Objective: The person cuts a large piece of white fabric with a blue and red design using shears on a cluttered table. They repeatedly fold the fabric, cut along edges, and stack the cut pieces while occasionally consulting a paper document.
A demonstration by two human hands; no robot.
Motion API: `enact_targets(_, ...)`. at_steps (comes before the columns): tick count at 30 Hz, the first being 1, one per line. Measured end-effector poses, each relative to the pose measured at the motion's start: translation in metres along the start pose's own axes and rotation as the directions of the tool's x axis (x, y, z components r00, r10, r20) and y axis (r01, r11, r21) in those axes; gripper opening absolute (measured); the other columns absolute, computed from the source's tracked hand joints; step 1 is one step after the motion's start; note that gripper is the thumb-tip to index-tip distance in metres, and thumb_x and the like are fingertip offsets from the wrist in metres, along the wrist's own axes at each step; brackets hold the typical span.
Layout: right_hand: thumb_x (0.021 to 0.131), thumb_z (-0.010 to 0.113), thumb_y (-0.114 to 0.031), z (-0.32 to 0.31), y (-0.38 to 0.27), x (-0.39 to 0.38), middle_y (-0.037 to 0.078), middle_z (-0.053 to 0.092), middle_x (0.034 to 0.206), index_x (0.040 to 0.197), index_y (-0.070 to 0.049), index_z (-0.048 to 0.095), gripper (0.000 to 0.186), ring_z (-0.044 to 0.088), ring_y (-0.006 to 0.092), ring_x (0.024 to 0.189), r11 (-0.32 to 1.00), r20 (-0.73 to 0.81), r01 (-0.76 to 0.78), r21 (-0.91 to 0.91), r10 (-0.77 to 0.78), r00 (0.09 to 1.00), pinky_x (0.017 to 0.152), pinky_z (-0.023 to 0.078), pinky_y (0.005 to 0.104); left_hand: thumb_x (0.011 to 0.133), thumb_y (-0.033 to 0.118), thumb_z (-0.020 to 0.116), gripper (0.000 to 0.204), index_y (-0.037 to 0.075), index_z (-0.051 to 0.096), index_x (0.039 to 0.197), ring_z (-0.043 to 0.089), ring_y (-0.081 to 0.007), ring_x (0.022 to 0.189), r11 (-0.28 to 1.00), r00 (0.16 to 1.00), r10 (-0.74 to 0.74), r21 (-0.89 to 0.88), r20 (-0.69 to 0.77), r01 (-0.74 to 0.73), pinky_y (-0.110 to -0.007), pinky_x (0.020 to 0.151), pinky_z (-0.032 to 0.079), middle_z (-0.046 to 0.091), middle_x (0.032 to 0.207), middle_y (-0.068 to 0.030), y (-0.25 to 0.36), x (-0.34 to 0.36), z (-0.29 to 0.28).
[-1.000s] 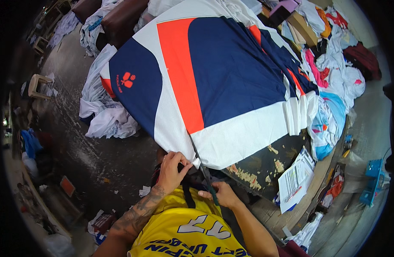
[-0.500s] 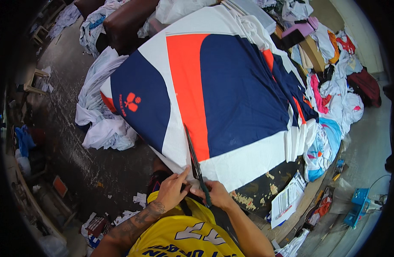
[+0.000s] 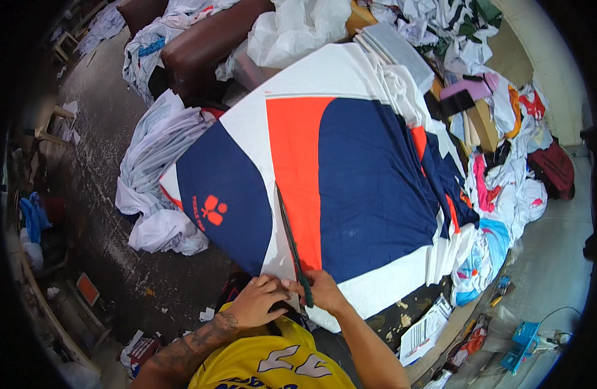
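Note:
A large printed fabric (image 3: 376, 181) in navy, orange and white lies spread in front of me, a red paddle motif on its left navy part. My right hand (image 3: 323, 292) grips long scissors (image 3: 291, 243) by their dark green handles. Their blades point away from me, in the white band beside the orange stripe. A slit in the cloth follows the blades back toward my body. My left hand (image 3: 259, 301) is just left of the scissors, bent fingers over the fabric's near white edge; its thumb and fingers appear to hold the cloth. The lower blade is partly hidden.
Bunched white cloth (image 3: 159, 188) lies to the left. Beyond the fabric are a brown padded seat (image 3: 211, 48) and white plastic sheeting (image 3: 298, 32). Heaped garments (image 3: 506, 188) line the right side, near papers (image 3: 425, 330) and a blue device (image 3: 522, 343).
The fabric sits lower in view, closer to me. The scissors have advanced farther up the cloth along the orange stripe. My left hand's extended index finger has bent in over the edge.

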State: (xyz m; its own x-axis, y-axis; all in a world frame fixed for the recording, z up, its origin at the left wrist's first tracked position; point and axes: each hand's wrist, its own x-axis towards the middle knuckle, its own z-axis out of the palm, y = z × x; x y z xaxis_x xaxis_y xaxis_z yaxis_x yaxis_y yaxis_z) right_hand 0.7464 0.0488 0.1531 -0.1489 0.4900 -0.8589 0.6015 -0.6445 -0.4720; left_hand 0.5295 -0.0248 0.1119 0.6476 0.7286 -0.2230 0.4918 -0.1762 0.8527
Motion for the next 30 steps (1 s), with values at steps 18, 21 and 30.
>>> enact_targets(18, 0.083, 0.082, -0.075, -0.039, -0.147, 0.088, 0.006, 0.064, 0.073, 0.086, -0.001, 0.069, 0.074, 0.064, 0.0161, 0.067, 0.996, 0.005, -0.052, 0.074, 0.052, 0.999, 0.063, 0.051, 0.0329, 0.102, 0.028, 0.073, 0.025, 0.003, 0.077, 0.107, 0.077, -0.0334, 0.084, 0.847, 0.909, 0.013, -0.488, 0.416, 0.211, -0.044, 0.084, 0.059, 0.079, 0.095, -0.0167, -0.050, 0.060, -0.065)
enact_targets(21, 0.087, 0.079, -0.073, -0.044, -0.161, 0.102, 0.004, 0.063, 0.073, 0.092, -0.001, 0.070, 0.073, 0.065, 0.0134, 0.065, 0.999, 0.007, -0.015, 0.029, 0.015, 1.000, 0.062, 0.053, 0.0293, 0.098, 0.019, 0.073, 0.017, 0.003, 0.078, 0.097, 0.077, -0.0310, 0.079, 0.865, 0.954, -0.058, -0.462, 0.294, 0.195, -0.041, 0.077, 0.059, 0.078, 0.088, -0.0164, -0.040, 0.081, -0.118)
enact_targets(30, 0.085, 0.080, -0.075, -0.058, -0.194, 0.100, 0.006, 0.064, 0.071, 0.087, -0.002, 0.071, 0.073, 0.066, 0.0156, 0.061, 0.993, 0.039, -0.113, -0.012, 0.114, 0.993, 0.059, 0.053, 0.0314, 0.097, 0.052, 0.070, 0.092, -0.001, 0.035, 0.165, 0.024, -0.0463, 0.161, 0.740, 0.720, -0.257, 0.348, -0.644, 0.575, -0.064, 0.130, 0.015, 0.030, 0.172, -0.0274, -0.081, 0.150, -0.252)
